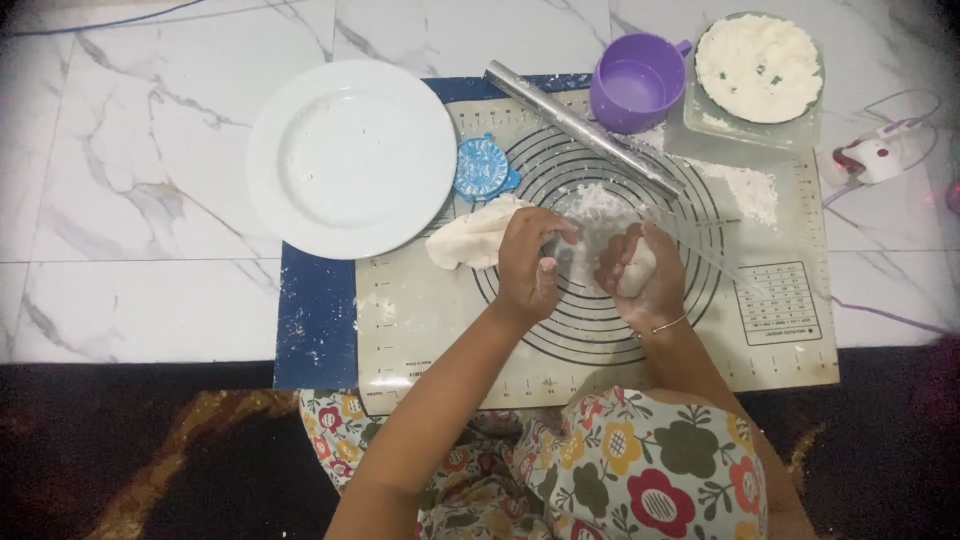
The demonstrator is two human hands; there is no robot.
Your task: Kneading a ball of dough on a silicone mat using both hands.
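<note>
A person seated on a marble floor [150, 200] works dough over a pastry mat [420, 320] marked with concentric rings; the right hand [640, 275] curls around a small dough ball [638, 268], its fingers [612, 262] wrapped nearly closed about the piece, which shows only as a pale, smooth lump between thumb and palm; the left hand [528, 262] hovers just beside it, fingers [555, 232] bent and loosely curled, dusted with flour, gripping nothing that can be made out; the larger dough lump [470, 238] lies on the mat at the ring's left edge, touching or just beside the left hand's knuckles, off-white, soft and irregular in shape; a steel rolling pin [585, 128] rests diagonally across the mat above both hands; a blue round dumpling mould [483, 168] sits just left of the rings, beside a white plate [350, 158]; a purple cup [635, 82] and a bowl of flour [758, 70] stand at the mat's far edge, with loose flour [745, 188] scattered below the bowl.
</note>
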